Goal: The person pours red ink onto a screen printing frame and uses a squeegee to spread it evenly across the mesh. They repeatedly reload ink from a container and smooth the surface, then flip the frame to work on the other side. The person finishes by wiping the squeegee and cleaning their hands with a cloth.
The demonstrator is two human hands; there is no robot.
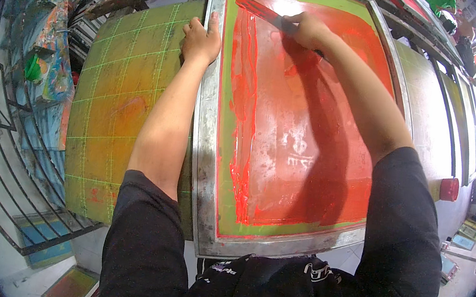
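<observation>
A screen-printing frame with a metal border lies before me. Its mesh is green at the margins and coated with wet red ink across the middle, thickest in a long ridge down the left side. My right hand grips a squeegee near the far end of the mesh. The squeegee slants, its red-smeared end toward the far left corner. At the frame's left border, my left hand holds the metal edge, thumb along it and fingers curled beside it. My right arm casts a shadow over the mesh.
A yellow-green board with bright grid lines lies left of the frame. Further left are black metal railings. On the right stand a pale board, a red-topped container and several small boxes. Dark rails cross behind the frame.
</observation>
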